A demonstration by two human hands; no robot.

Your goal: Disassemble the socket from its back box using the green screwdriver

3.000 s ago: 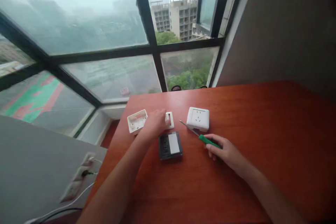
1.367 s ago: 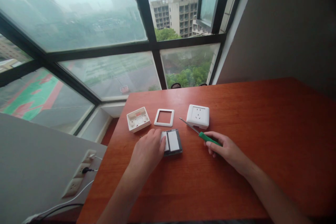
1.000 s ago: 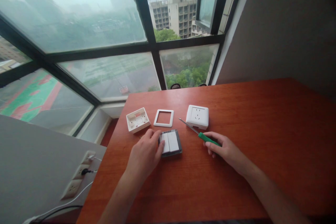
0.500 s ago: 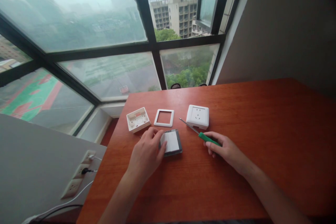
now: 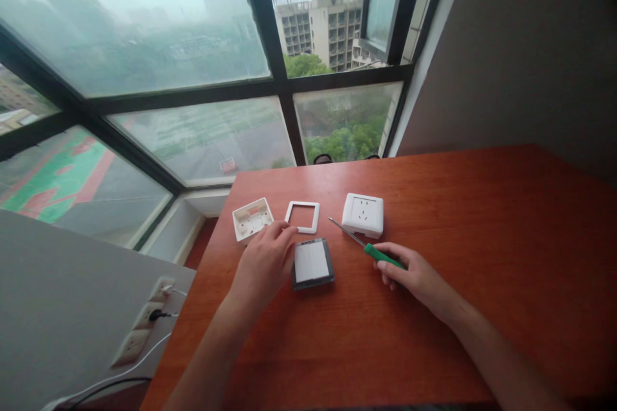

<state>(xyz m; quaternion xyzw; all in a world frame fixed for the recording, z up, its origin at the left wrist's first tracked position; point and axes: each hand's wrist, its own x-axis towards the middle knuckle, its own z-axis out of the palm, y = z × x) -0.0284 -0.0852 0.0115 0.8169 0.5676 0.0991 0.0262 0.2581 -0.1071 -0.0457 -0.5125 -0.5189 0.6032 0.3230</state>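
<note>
My right hand [image 5: 405,273] is closed around the green handle of a screwdriver [image 5: 380,253], whose metal shaft points up and left toward a white socket [image 5: 363,213]. My left hand [image 5: 267,253] hovers over the table, palm down, with fingers loosely bent and nothing visible in them. Its fingertips reach the near left corner of a square white frame [image 5: 313,218]; whether they touch it I cannot tell. Right beside that hand lies a switch panel [image 5: 312,262] with white rockers and a dark grey surround. A white mounting box [image 5: 250,218], open side up, is partly covered by the hand.
All the parts lie on a reddish-brown wooden table [image 5: 457,225]. Large windows [image 5: 193,135] rise behind it. Wall sockets [image 5: 147,314] with plugged-in cables are low on the left, beyond the table's left edge.
My left hand has come off the switch panel and moved up and left, toward the frame and the mounting box. My right hand still holds the screwdriver in the same spot.
</note>
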